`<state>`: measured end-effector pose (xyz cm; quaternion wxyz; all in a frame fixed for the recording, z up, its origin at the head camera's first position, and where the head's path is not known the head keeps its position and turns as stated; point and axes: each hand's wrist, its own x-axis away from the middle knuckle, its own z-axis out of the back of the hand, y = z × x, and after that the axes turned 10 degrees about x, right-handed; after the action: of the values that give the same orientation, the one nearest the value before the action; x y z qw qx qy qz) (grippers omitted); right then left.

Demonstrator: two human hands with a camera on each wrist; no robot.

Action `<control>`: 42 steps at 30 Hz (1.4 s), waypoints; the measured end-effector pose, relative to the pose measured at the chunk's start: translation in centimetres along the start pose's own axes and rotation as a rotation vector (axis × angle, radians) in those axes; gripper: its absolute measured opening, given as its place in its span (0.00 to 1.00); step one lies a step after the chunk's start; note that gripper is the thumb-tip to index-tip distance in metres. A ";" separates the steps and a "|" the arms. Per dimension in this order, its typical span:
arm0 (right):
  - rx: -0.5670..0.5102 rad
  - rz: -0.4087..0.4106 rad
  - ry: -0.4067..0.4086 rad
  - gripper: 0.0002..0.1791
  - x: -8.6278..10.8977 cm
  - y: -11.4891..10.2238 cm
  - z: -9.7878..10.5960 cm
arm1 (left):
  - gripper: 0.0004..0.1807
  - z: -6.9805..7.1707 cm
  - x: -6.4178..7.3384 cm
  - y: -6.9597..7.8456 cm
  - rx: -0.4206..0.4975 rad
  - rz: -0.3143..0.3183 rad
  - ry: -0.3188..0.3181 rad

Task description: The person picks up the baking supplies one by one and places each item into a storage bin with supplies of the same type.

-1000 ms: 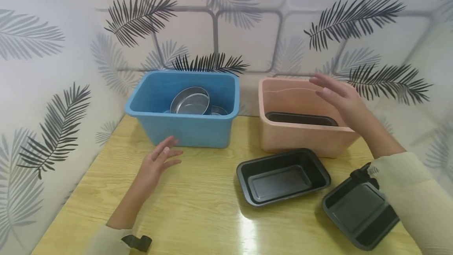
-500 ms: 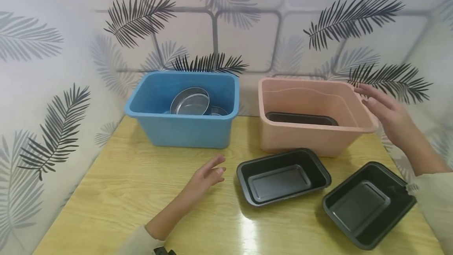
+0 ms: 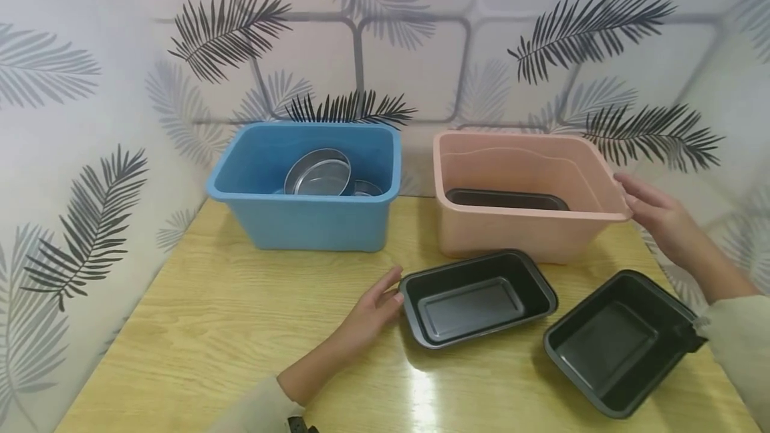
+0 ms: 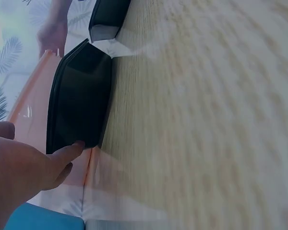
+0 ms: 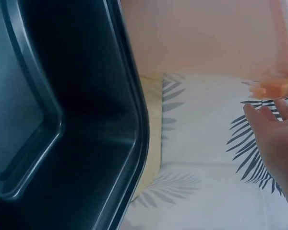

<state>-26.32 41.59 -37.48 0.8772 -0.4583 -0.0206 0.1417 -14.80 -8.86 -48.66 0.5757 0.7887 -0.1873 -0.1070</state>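
My left hand is at the left end of a dark loaf pan lying on the table. Its fingertips are right at the pan's rim, and in the left wrist view a fingertip overlaps the pan's end wall. Over on the right, my right hand has its fingertips at the right rim of a pink bin, fingers loosely bent. The right wrist view shows that hand just by the bin's edge. Inside the bin lies another dark pan.
A blue bin at the back left holds round metal tins. Another dark, square-looking pan lies at the right, close under my right sleeve. A patterned wall stands behind the wooden table.
My left hand has moved right from in front of the blue bin to the loaf pan. My right hand has gone from above the pink bin to its right rim.
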 end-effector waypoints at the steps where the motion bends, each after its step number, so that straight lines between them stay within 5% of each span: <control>1: -0.013 0.001 -0.011 0.32 0.0 0.2 0.0 | 0.34 -0.2 -0.1 -0.1 0.016 0.002 -0.004; 8: -0.182 -0.022 -0.038 0.34 0.0 1.3 -0.2 | 0.32 -1.1 -0.7 -0.3 0.096 0.018 -0.023; 17: -0.457 0.034 -0.038 0.34 -0.4 1.6 -1.2 | 0.29 -1.7 -1.4 -0.7 0.095 0.056 0.046; 29: -0.517 0.041 -0.014 0.34 -0.2 1.8 -1.2 | 0.30 -2.1 -1.6 -1.5 0.054 0.095 0.058; 42: -0.591 0.089 -0.005 0.33 -0.2 2.1 -1.7 | 0.35 -2.1 -1.7 -1.9 0.191 0.105 0.020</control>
<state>-26.76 41.31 -40.15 0.6986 -0.6939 -0.0430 0.1690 -15.18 -5.77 -49.91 0.5046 0.8301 -0.2319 -0.0506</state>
